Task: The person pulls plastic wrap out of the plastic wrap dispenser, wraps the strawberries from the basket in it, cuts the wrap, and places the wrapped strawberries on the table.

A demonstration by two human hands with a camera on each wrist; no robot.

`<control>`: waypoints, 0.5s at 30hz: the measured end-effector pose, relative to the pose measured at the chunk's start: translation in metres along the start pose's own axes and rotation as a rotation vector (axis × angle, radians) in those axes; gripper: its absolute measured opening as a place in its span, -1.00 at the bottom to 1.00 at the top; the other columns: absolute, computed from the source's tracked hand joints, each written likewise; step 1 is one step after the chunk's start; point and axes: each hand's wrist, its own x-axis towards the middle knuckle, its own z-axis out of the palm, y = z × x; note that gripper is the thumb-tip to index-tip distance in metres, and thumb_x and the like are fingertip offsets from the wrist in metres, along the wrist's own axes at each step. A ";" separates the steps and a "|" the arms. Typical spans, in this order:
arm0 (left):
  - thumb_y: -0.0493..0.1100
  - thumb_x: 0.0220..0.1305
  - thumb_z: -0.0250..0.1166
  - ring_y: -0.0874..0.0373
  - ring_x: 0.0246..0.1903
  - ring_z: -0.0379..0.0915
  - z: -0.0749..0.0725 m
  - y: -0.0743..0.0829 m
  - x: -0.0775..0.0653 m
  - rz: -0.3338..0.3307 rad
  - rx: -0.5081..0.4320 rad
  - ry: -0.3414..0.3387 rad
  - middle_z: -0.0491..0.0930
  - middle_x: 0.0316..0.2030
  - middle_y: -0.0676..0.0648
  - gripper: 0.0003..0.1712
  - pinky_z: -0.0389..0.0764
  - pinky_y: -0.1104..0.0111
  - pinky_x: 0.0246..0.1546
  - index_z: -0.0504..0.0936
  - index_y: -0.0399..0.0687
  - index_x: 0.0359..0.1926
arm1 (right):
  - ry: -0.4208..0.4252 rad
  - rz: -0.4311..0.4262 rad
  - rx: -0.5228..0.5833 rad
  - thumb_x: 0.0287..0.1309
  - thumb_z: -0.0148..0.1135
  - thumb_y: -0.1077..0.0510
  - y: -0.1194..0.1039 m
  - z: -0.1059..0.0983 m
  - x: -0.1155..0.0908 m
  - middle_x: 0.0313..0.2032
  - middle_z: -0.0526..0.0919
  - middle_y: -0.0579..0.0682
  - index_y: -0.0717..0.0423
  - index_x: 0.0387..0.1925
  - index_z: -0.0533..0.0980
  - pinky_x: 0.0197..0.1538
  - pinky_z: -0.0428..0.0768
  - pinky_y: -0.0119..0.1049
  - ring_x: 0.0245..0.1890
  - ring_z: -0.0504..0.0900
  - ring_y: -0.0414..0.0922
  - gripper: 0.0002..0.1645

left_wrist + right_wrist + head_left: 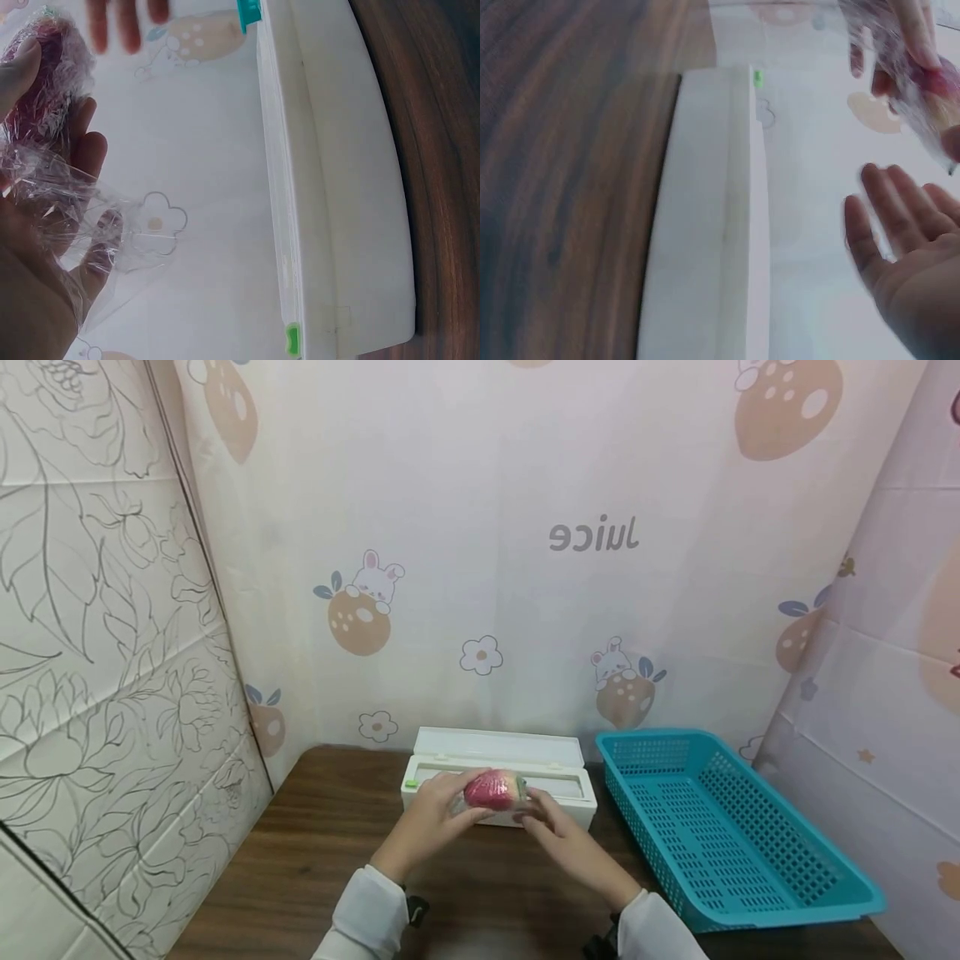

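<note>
A red-pink piece, pale at one end and fruit-like, (491, 790) is wrapped in clear cling film; its exact kind cannot be told. My left hand (431, 814) grips it, thumb on the near side and fingers behind. Loose, crumpled film (127, 244) trails over the left palm and fingers in the left wrist view. At the pale end, my right hand (566, 839) has its thumb or a fingertip at the wrap. Its other fingers spread loosely, apart from the fruit, in the right wrist view. Just behind the hands lies a long white cling film dispenser (576, 810), lid raised.
To the right, a turquoise perforated basket (810, 914) stands on the dark wooden table (300, 852). A green slider (411, 783) sits at the dispenser's left end. Printed fabric walls (480, 593) enclose the table's back and sides.
</note>
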 end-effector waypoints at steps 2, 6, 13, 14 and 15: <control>0.14 0.25 0.40 0.21 0.01 0.50 0.000 0.000 0.000 0.001 0.000 -0.007 0.64 0.01 0.09 -0.35 0.60 0.11 0.01 0.52 0.17 0.33 | 0.056 -0.031 -0.007 0.52 0.03 -0.06 -0.002 -0.004 0.000 0.31 0.43 0.17 0.05 0.50 0.14 0.22 0.53 -0.04 0.28 0.45 0.13 -0.33; 0.10 0.24 0.43 0.23 -0.02 0.50 -0.001 0.001 -0.002 -0.009 -0.013 -0.040 0.64 0.01 0.12 -0.35 0.60 0.11 0.01 0.52 0.17 0.34 | 0.120 -0.133 -0.044 0.47 0.12 0.00 -0.004 -0.012 0.000 0.32 0.44 0.09 0.02 0.43 0.31 0.14 0.59 -0.18 0.26 0.48 0.09 -0.41; 0.18 0.26 0.38 0.27 -0.02 0.50 -0.003 0.006 -0.002 -0.006 -0.071 -0.097 0.61 0.09 0.18 -0.36 0.59 0.15 0.04 0.53 0.17 0.33 | 0.077 -0.116 0.002 0.44 0.17 0.01 -0.005 -0.021 -0.004 0.27 0.51 0.02 -0.11 0.36 0.43 0.10 0.58 -0.30 0.21 0.53 0.00 -0.49; 0.19 0.26 0.37 0.27 -0.02 0.50 -0.003 0.007 -0.002 -0.003 -0.082 -0.105 0.61 0.09 0.19 -0.36 0.59 0.16 0.04 0.53 0.18 0.33 | 0.072 -0.116 0.017 0.43 0.19 0.02 -0.005 -0.021 -0.004 0.27 0.51 0.02 -0.11 0.36 0.44 0.09 0.59 -0.29 0.19 0.55 0.00 -0.49; 0.19 0.26 0.37 0.27 -0.02 0.49 -0.004 0.008 -0.002 -0.002 -0.096 -0.111 0.60 0.10 0.20 -0.36 0.59 0.15 0.04 0.53 0.18 0.33 | 0.071 -0.117 0.029 0.42 0.20 0.02 -0.005 -0.021 -0.004 0.27 0.52 0.02 -0.11 0.35 0.44 0.08 0.60 -0.29 0.16 0.56 -0.01 -0.49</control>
